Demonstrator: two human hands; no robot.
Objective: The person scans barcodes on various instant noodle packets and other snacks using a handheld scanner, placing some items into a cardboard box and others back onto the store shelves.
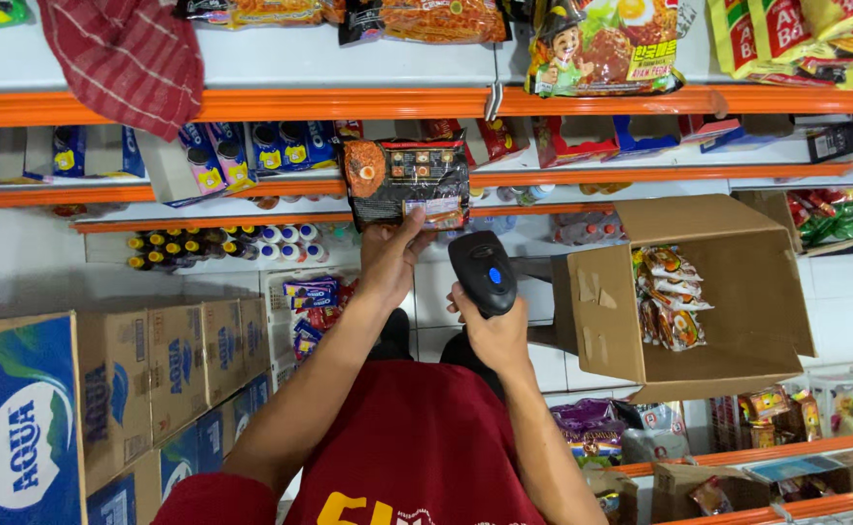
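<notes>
Red shirt fabric (417, 447) fills the near bottom edge, and both bare forearms reach away from it toward the shelves. The left hand (388, 258) is closed on a dark noodle packet (407, 180), pinching its near lower edge. The thumb lies over the front by the right corner and the other fingers are hidden behind, so almost the whole packet stands clear beyond the fingertips, its face turned to the camera. Just right of it and slightly nearer, the right hand (495, 335) is wrapped around the grip of a black handheld scanner (482, 272). The scanner's head, with a blue button, sticks out past the knuckles toward the packet without touching it.

Farther right, an open cardboard box (738, 282) lies on its side with several bright snack packets (670, 297) inside. Stacked cartons (28, 418) printed in blue and white stand at the near left. Orange-edged shelves (349, 102) run across the far side, and a red checked cloth (125, 53) hangs at the top left.
</notes>
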